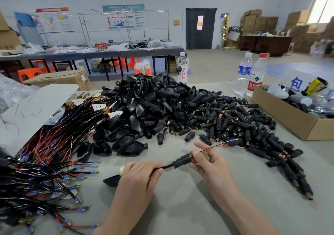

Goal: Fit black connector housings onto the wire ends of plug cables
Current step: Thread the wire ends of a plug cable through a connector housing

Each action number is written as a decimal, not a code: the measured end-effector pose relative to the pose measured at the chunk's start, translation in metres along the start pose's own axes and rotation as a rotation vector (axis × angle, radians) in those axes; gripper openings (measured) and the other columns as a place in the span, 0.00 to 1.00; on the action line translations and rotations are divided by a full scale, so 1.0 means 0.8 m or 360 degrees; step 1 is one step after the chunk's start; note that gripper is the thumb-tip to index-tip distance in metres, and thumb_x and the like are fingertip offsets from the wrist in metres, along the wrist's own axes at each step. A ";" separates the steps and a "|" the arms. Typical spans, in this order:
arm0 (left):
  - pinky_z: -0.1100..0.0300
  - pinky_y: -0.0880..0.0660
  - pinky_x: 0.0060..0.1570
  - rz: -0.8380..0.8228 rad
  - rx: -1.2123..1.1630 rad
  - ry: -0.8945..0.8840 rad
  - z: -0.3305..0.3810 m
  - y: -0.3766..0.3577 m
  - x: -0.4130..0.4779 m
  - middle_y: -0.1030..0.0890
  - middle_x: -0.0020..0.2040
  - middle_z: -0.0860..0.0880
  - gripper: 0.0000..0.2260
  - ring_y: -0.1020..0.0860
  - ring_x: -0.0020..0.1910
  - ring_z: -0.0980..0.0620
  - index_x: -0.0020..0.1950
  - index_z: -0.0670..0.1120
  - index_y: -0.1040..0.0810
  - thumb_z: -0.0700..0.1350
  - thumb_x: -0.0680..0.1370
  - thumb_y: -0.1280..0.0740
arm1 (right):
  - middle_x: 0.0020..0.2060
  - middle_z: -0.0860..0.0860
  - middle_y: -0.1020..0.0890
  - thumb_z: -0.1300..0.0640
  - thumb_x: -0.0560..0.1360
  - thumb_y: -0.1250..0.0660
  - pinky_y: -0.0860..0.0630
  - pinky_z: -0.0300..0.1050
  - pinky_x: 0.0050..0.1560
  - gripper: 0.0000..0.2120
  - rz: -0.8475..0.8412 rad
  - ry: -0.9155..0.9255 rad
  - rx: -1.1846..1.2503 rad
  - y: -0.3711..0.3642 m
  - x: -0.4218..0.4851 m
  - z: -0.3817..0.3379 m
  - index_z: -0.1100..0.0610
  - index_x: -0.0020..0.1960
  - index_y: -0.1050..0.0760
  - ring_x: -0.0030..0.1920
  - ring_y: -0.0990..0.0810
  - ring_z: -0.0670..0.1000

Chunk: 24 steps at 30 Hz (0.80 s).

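Left hand (141,173) grips the plug cable (167,166), right hand (211,164) pinches the black housing (180,159) threaded on it above the table (180,207); axis runs left-right, wire ends (223,146) exiting past the right hand.

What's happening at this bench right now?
A person is mid-assembly on one plug cable. The left hand grips the black cable. The right hand pinches a small black connector housing that sits on the cable, with the red and black wire ends poking out past it. On the table, a pile of small housings lies to the right, larger black shells in the middle, and unfinished cables to the left.
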<state>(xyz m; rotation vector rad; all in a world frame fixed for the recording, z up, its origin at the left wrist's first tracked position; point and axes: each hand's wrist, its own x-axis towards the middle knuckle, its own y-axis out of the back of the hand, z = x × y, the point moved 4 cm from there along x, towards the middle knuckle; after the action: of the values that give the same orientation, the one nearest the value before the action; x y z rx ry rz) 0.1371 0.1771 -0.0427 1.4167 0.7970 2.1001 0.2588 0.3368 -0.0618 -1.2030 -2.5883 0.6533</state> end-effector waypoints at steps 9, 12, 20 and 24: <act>0.64 0.35 0.48 0.0087 0.0062 -0.0001 0.001 -0.003 0.001 0.21 0.37 0.60 0.11 0.28 0.41 0.59 0.46 0.51 0.18 0.52 0.78 0.39 | 0.44 0.56 0.13 0.53 0.67 0.27 0.20 0.35 0.43 0.20 -0.0004 0.0070 -0.0156 -0.007 -0.004 -0.005 0.60 0.57 0.22 0.41 0.15 0.47; 0.65 0.36 0.47 0.0104 0.0057 -0.0009 0.002 -0.001 0.001 0.22 0.36 0.61 0.11 0.29 0.43 0.59 0.46 0.51 0.18 0.51 0.78 0.39 | 0.45 0.57 0.13 0.58 0.72 0.28 0.21 0.33 0.43 0.13 -0.0030 -0.0042 -0.0149 -0.008 -0.004 0.003 0.62 0.54 0.20 0.43 0.14 0.49; 0.66 0.34 0.52 -0.0082 -0.0089 -0.0067 0.017 -0.003 0.000 0.22 0.44 0.63 0.16 0.30 0.48 0.66 0.61 0.49 0.21 0.52 0.78 0.38 | 0.40 0.58 0.13 0.59 0.71 0.27 0.20 0.35 0.39 0.10 0.0022 -0.0087 -0.0139 -0.008 -0.006 0.001 0.63 0.49 0.19 0.40 0.14 0.50; 0.62 0.32 0.51 -0.0110 0.0038 -0.0149 0.014 -0.004 0.001 0.20 0.45 0.61 0.14 0.23 0.43 0.61 0.58 0.49 0.19 0.53 0.79 0.39 | 0.40 0.59 0.13 0.60 0.71 0.27 0.19 0.36 0.38 0.09 -0.0032 -0.0097 -0.0206 -0.016 -0.009 0.004 0.63 0.49 0.19 0.39 0.13 0.53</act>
<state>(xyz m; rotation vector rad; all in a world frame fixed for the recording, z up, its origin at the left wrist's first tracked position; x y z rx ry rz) 0.1473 0.1818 -0.0411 1.4673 0.8244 1.9632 0.2540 0.3231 -0.0590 -1.2100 -2.7270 0.5333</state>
